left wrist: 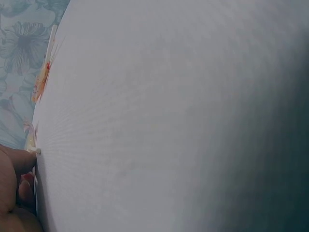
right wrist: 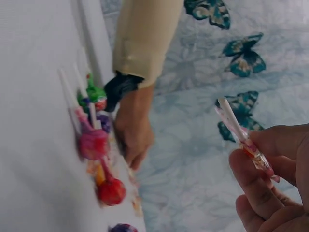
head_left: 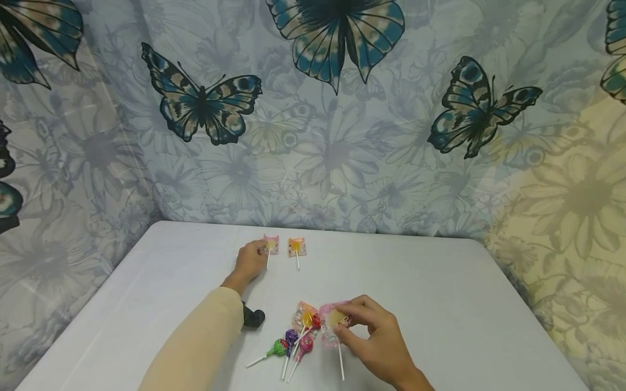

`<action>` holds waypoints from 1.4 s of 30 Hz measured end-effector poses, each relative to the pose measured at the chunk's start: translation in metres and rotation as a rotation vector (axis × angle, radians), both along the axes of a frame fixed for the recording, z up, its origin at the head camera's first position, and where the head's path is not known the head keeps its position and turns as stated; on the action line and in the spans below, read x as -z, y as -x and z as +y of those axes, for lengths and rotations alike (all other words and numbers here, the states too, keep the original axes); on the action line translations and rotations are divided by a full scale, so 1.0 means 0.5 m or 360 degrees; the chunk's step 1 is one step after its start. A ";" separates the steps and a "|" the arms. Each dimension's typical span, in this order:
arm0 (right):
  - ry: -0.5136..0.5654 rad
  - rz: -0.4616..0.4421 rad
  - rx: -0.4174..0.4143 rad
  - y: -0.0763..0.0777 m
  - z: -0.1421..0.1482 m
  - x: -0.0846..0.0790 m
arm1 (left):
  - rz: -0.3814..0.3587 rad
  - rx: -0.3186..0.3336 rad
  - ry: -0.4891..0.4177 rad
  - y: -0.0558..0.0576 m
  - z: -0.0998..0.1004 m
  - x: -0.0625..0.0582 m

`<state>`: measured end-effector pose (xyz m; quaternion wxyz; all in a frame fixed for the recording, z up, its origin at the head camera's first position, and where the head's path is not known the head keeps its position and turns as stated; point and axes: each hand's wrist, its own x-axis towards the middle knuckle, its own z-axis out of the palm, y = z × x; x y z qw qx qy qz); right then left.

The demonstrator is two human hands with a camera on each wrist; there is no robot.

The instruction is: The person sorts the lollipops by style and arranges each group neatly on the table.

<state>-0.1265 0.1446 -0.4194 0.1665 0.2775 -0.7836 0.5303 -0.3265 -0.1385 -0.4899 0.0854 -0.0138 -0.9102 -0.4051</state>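
Note:
My right hand (head_left: 379, 339) pinches a flat lollipop (head_left: 340, 326) in a clear pink wrapper, its white stick pointing down. The right wrist view shows this wrapped lollipop (right wrist: 251, 150) edge-on between thumb and fingers. At the table's back, my left hand (head_left: 251, 260) has its fingertips on the left edge of another pink-wrapped lollipop (head_left: 271, 246) and seems to pinch it. In the left wrist view my left hand (left wrist: 17, 188) shows only partly. An orange-wrapped lollipop (head_left: 296, 247) lies just right of that one.
Near the front lies a loose pile: a green lollipop (head_left: 279, 347), a purple one (head_left: 291, 336), a pink one (head_left: 306, 344), a red one (head_left: 315, 321) and an orange-wrapped one (head_left: 304, 314). The white table (head_left: 415, 282) ends at a butterfly-patterned cloth (head_left: 337, 163).

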 end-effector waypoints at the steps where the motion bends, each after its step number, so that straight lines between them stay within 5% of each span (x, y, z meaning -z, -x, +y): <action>1: 0.0011 -0.0002 0.0008 0.001 0.002 -0.006 | -0.0010 0.0003 -0.0002 0.000 0.001 -0.001; 17: 0.0068 0.0144 -0.0005 0.083 0.040 -0.114 | -0.0021 -0.0019 -0.0011 0.000 0.002 0.002; 28: 0.0107 0.0232 0.0028 0.156 0.048 -0.134 | -0.0029 -0.0015 -0.0016 0.001 0.002 -0.001; 42: -0.0034 0.0073 0.0186 0.225 0.039 -0.145 | -0.0029 -0.0020 -0.0019 -0.005 0.002 -0.007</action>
